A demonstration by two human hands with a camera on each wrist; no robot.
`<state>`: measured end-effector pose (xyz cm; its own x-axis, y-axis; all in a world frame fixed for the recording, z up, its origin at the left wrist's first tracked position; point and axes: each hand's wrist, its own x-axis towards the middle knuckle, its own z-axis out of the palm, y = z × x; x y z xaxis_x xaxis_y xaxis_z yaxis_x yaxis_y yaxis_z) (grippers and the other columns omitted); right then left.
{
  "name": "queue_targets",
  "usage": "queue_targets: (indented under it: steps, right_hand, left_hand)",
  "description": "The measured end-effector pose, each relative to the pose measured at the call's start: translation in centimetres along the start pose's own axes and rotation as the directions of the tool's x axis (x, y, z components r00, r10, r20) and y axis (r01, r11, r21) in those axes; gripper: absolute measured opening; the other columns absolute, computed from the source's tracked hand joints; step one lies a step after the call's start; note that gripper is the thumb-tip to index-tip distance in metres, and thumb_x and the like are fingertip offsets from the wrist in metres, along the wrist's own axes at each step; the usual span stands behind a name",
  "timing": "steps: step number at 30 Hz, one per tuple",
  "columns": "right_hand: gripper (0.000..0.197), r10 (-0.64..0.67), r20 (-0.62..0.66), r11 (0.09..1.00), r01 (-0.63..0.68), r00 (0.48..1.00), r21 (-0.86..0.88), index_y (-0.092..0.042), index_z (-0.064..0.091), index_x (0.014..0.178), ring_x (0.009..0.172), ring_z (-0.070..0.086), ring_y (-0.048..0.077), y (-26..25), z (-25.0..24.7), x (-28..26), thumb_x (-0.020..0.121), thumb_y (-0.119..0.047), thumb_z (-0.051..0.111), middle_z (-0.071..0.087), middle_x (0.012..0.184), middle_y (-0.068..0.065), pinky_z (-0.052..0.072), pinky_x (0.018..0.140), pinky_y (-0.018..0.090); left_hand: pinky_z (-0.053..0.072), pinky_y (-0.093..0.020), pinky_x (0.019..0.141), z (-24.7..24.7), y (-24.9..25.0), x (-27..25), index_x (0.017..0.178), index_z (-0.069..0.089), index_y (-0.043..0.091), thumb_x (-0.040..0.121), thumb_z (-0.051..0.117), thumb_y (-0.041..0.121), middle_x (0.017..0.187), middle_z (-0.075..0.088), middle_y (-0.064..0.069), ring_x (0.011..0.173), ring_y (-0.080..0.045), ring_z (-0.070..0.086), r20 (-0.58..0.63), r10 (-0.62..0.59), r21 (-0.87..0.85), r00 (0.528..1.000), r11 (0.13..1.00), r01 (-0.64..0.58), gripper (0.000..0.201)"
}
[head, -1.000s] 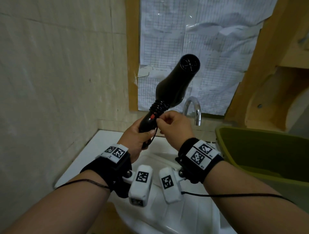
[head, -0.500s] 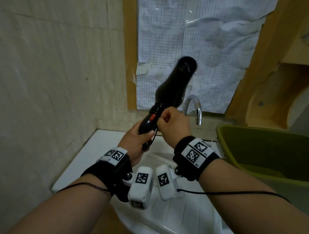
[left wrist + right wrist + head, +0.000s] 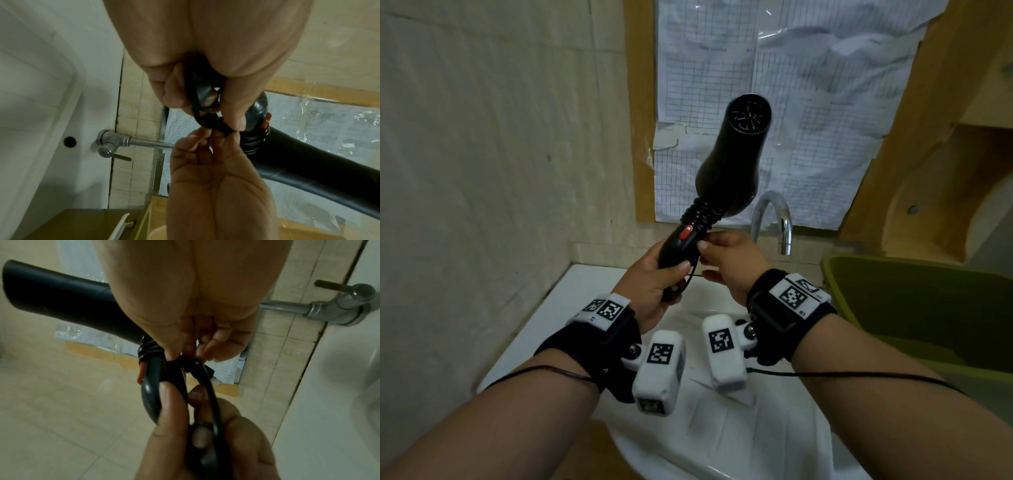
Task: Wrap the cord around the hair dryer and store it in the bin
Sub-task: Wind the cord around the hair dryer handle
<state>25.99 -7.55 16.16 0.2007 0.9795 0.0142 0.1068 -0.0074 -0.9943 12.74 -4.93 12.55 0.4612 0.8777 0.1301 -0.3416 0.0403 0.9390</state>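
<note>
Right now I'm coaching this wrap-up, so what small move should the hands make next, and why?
Probably tuck the cord end under the coils. The left hand grips the hair dryer handle, the right hand pinches the cord beside it, and the green bin waits on the right.

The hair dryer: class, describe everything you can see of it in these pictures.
The hair dryer is black and looks like smooth plastic, with a round grilled end, a tapering barrel and a handle bearing a red switch. It is held up above the sink, tilted, grilled end uppermost. The cord is coiled in several turns where handle meets barrel. The left hand grips the handle; the right hand pinches the cord's loose end beside it.
</note>
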Motion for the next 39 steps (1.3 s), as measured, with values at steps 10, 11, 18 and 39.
queue_targets:
  steps: [10,11,18,39]
  right_hand:
    - [0.023,0.107,0.018,0.972,-0.108,0.994,0.207,-0.009,0.06,0.073,0.055,0.041,0.013,0.4,-1.4,0.3,0.085,0.007,0.05,0.054,0.048,-0.003,0.039,0.055,0.026]
    - [0.023,0.11,0.015,0.973,-0.111,0.994,0.201,-0.009,0.06,0.072,0.056,0.041,0.013,0.5,-1.5,0.2,0.085,0.009,0.05,0.053,0.054,0.001,0.039,0.055,0.026]
    - [0.023,0.159,-0.077,0.955,-0.134,0.984,0.266,-0.009,0.061,0.087,0.064,0.052,0.014,1.2,-2.6,0.2,0.079,0.01,0.051,0.059,0.079,0.007,0.044,0.05,0.021]
    - [0.036,-0.008,-0.327,0.965,0.094,0.945,0.246,-0.014,0.049,0.122,0.092,0.065,0.024,0.0,-12.1,-2.0,0.087,-0.019,0.055,0.065,0.105,0.009,0.048,0.066,0.027]
  left_hand:
    - [0.034,-0.022,0.047,0.3,0.0,0.9,0.109,0.058,0.038,0.085,0.05,-0.008,0.078,0.049,-0.003,0.054,-0.009,0.04,0.071,-0.034,0.177,0.997,0.984,0.02,0.053]
    - [0.034,-0.023,0.049,0.3,-0.1,1.0,0.11,0.058,0.038,0.085,0.051,-0.009,0.08,0.05,-0.003,0.057,-0.011,0.039,0.073,-0.039,0.205,0.997,0.979,0.023,0.053]
    - [0.044,-0.029,0.066,1.8,-0.2,1.7,0.106,0.054,0.045,0.082,0.055,-0.008,0.092,0.06,0.006,0.07,-0.01,0.05,0.043,-0.011,0.365,0.999,0.931,-0.005,0.059]
    - [0.048,-0.051,0.099,12.5,-2.7,4.1,0.141,0.026,0.037,0.055,0.074,0.028,0.127,0.057,0.002,0.116,-0.02,0.058,0.249,-0.037,0.443,0.968,0.893,-0.08,0.099]
